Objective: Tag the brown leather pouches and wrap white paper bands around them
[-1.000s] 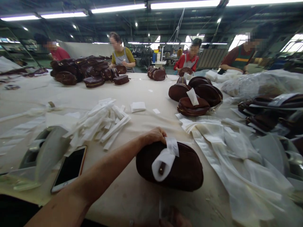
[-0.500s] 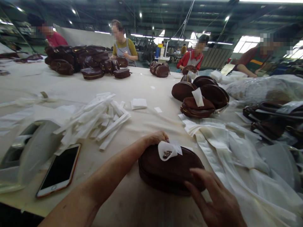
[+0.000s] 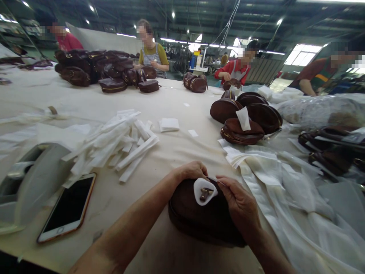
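Note:
A dark brown oval leather bag lies on the table in front of me. On its upper side, a white paper wrap curls around a small brass-coloured metal fitting, which shows through the open end. My left hand reaches over the far side of the bag with its fingers curled just behind the wrap; what they grip is hidden. At the wrap's right side, my right hand pinches the white paper's edge between thumb and finger, its palm over the bag's right end.
Paper strips lie in a heap to the left, near a phone and a tape dispenser. Several brown bags stand ahead right. White sheets spread on the right. People work across the table.
My right hand has moved up and inward from the bag's right front to the paper, closing its fingers. The wrap has turned, showing more of the metal fitting. My left hand stays at the far side.

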`<state>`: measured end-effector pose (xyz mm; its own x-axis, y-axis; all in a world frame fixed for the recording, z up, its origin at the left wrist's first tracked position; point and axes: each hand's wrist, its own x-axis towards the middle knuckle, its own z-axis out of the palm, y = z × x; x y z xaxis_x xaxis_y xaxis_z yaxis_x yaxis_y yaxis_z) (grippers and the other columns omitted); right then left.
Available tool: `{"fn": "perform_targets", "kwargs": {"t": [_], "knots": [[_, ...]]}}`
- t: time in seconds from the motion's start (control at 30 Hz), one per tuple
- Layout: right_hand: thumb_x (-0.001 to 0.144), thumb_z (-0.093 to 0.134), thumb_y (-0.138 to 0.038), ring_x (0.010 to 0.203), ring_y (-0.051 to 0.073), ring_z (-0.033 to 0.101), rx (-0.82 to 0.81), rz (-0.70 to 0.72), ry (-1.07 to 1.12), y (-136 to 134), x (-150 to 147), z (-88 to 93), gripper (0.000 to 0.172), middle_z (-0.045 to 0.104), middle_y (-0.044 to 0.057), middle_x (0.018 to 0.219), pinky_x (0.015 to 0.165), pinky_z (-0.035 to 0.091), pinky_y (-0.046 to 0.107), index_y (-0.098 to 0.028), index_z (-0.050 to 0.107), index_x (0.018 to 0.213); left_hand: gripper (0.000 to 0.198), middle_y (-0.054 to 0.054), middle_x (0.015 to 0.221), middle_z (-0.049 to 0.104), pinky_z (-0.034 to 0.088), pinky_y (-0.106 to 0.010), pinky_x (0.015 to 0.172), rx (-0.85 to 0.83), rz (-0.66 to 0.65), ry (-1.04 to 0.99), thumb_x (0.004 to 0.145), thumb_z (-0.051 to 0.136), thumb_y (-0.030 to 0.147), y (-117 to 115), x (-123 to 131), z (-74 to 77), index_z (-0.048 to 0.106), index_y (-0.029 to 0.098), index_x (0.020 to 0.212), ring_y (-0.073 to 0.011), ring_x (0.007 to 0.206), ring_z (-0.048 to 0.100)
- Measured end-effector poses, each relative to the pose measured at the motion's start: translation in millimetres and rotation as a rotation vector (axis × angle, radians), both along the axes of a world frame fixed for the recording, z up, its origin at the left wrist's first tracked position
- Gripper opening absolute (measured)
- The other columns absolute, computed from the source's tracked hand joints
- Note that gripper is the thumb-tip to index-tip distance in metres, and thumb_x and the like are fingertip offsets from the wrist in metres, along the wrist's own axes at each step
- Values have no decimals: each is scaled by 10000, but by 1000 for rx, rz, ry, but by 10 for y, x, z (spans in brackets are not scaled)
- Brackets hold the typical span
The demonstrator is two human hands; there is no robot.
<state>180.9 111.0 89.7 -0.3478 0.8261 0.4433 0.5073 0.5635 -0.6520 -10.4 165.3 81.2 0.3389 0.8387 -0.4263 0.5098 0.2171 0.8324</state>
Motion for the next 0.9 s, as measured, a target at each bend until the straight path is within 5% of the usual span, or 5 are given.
{"fn": "perform_targets", "kwargs": {"t": [0.4, 0.57, 0.67, 0.9], "knots": [[916, 481, -358, 741, 170, 676, 55, 51, 16, -26, -13, -44, 230, 719, 16, 820, 698, 543, 272, -227, 669, 906, 208, -11, 720, 633, 424, -218, 622, 242, -98, 197, 664, 658, 201, -60, -44, 55, 680, 108, 849, -160, 702, 566], [913, 485, -361, 740, 164, 665, 1, 38, 27, -28, -11, -65, 225, 711, 16, 824, 697, 534, 261, -228, 667, 898, 265, -74, 1022, 621, 431, -278, 848, 450, -42, 248, 755, 585, 187, -475, -205, 360, 640, 122, 1006, -193, 933, 563], [909, 493, -368, 755, 168, 664, -14, 32, 29, -26, -14, -73, 224, 710, 17, 827, 721, 531, 268, -230, 669, 903, 284, -46, 1032, 622, 427, -264, 889, 625, -101, 189, 756, 587, 147, -778, -190, 481, 626, 165, 1036, -176, 967, 563], [900, 499, -378, 751, 172, 662, -23, 39, 59, -53, -11, -71, 235, 714, 27, 823, 722, 537, 278, -226, 677, 892, 108, -92, 932, 608, 480, -334, 842, 853, -260, 517, 831, 501, 111, -1066, 227, 341, 600, 127, 872, -223, 889, 565]]}}
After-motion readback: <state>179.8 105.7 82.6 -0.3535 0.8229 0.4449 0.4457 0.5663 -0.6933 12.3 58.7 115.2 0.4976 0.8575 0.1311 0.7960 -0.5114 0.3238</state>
